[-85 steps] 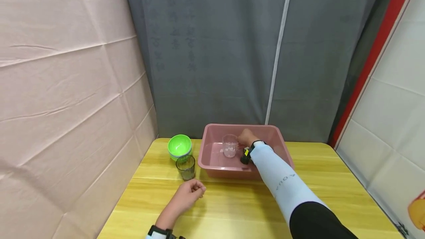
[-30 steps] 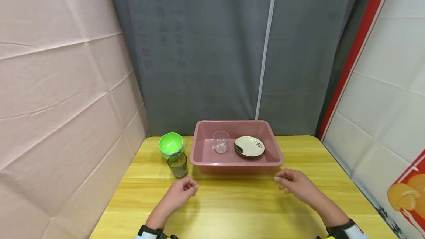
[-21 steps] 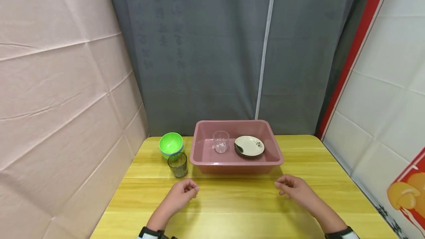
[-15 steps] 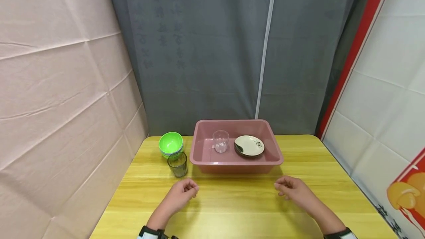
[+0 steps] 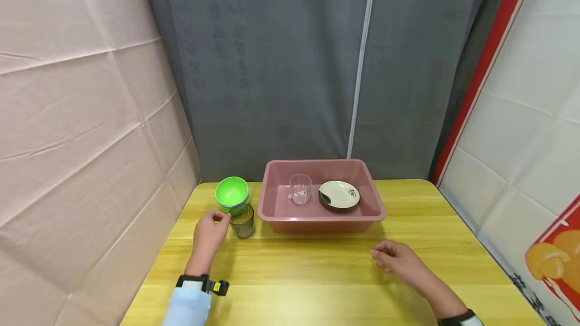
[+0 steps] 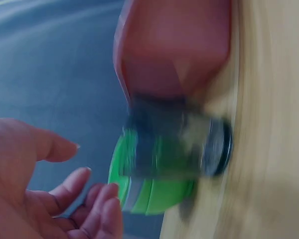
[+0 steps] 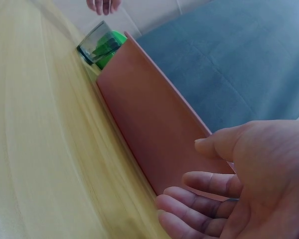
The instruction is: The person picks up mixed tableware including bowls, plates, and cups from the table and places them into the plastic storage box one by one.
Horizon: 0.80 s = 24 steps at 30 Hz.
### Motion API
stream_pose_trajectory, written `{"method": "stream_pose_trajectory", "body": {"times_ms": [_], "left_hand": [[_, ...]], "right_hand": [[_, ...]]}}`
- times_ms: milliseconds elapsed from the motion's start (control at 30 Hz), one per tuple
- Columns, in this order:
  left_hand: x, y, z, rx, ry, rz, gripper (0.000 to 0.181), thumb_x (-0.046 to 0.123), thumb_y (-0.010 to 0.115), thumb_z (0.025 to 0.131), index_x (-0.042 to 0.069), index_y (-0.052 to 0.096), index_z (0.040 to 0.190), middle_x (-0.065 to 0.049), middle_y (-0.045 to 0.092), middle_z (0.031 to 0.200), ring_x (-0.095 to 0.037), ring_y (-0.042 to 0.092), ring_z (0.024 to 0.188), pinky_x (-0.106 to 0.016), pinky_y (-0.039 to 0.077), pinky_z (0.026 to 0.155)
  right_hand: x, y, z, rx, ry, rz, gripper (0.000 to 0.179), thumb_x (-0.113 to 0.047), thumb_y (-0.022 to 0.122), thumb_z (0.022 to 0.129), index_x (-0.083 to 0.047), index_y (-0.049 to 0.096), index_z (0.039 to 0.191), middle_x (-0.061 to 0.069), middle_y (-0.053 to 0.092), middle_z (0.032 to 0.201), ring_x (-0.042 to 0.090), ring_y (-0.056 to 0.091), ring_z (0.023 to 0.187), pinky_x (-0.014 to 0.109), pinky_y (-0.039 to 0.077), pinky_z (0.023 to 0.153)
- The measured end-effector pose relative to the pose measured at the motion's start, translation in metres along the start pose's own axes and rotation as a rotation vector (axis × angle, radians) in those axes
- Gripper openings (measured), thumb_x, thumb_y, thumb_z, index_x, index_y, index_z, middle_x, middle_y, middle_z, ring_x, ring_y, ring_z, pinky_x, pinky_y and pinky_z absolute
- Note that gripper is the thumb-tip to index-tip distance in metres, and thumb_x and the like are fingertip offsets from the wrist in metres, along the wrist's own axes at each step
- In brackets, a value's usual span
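My left hand (image 5: 210,238) is beside the dark tinted glass (image 5: 243,221), its fingertips near the rim in the head view. The left wrist view shows a gap between the loosely bent fingers (image 6: 72,191) and the blurred glass (image 6: 174,142). Behind the glass stands a stack of bowls (image 5: 232,192), the top one bright green. My right hand (image 5: 399,260) hovers over the front right of the table with relaxed fingers and nothing in them. A pink basin (image 5: 317,225) holds a clear glass (image 5: 300,189) on its left and a stack of small patterned plates (image 5: 339,194) on its right.
The basin and bowls stand at the back of the wooden table (image 5: 312,280), close to a grey curtain (image 5: 272,89). A pale cloth wall (image 5: 90,140) rises on the left, a white panel (image 5: 512,140) on the right.
The right hand left the basin, uncovering the plates, and came back over the table. Since half a second ago, the left hand has moved forward and left to the dark glass.
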<state>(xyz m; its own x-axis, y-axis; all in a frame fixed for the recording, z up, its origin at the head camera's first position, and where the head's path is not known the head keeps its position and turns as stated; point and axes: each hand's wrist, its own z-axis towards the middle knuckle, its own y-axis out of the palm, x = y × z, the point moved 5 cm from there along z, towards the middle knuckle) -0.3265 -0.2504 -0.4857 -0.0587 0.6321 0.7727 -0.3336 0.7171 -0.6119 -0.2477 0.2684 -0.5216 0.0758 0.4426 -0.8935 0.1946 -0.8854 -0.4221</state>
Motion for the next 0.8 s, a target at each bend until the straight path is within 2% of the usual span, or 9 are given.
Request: {"method": "stream_pose_trajectory", "body": {"times_ms": [67,133,300,467,667,800], "left_hand": [[-0.004,-0.002,0.013,-0.014,0.007,0.07,0.03,0.031,0.068,0.106,0.001,0.071,0.112,-0.019,0.074,0.109,-0.033,0.068,0.089,-0.045,0.053,0.075],[-0.008,0.0,0.021,-0.053,0.007,0.11,0.033,0.032,0.068,0.105,0.0,0.071,0.115,-0.019,0.074,0.108,-0.033,0.068,0.088,-0.048,0.054,0.074],[-0.012,0.008,0.034,-0.107,0.017,0.168,0.034,0.029,0.068,0.103,-0.002,0.075,0.115,-0.019,0.077,0.108,-0.034,0.07,0.088,-0.049,0.057,0.075],[-0.008,0.012,0.038,-0.086,0.041,0.197,0.03,0.023,0.069,0.101,-0.004,0.078,0.111,-0.021,0.078,0.109,-0.037,0.072,0.092,-0.056,0.059,0.084],[-0.008,0.009,0.037,-0.07,0.061,0.208,0.021,0.017,0.072,0.099,-0.003,0.078,0.099,-0.012,0.077,0.087,-0.031,0.071,0.08,-0.052,0.057,0.078],[-0.008,0.004,0.031,-0.078,0.074,0.203,0.017,0.016,0.076,0.098,-0.001,0.078,0.098,-0.007,0.076,0.08,-0.026,0.072,0.073,-0.046,0.057,0.072]], "right_hand": [[0.0,0.0,-0.001,0.0,-0.008,0.004,0.035,-0.026,0.068,0.112,0.006,0.069,0.128,0.013,0.075,0.11,0.028,0.072,0.1,0.042,0.065,0.081],[0.001,0.0,-0.002,-0.005,-0.017,0.005,0.034,-0.025,0.068,0.112,0.006,0.069,0.127,0.013,0.075,0.11,0.029,0.073,0.1,0.042,0.065,0.08],[0.002,0.002,-0.003,-0.007,-0.007,0.01,0.037,-0.027,0.068,0.112,0.006,0.069,0.128,0.014,0.075,0.112,0.031,0.074,0.101,0.043,0.065,0.081],[0.003,0.003,-0.005,-0.026,0.02,0.037,0.041,-0.03,0.068,0.112,0.006,0.068,0.13,0.014,0.074,0.109,0.031,0.071,0.101,0.046,0.064,0.084],[0.004,0.005,-0.007,-0.05,0.014,0.05,0.04,-0.029,0.068,0.112,0.007,0.068,0.129,0.015,0.073,0.107,0.031,0.069,0.1,0.045,0.064,0.082],[0.006,0.005,-0.006,-0.06,0.021,0.047,0.04,-0.03,0.067,0.112,0.007,0.068,0.129,0.014,0.073,0.107,0.03,0.07,0.1,0.045,0.064,0.082]]}}
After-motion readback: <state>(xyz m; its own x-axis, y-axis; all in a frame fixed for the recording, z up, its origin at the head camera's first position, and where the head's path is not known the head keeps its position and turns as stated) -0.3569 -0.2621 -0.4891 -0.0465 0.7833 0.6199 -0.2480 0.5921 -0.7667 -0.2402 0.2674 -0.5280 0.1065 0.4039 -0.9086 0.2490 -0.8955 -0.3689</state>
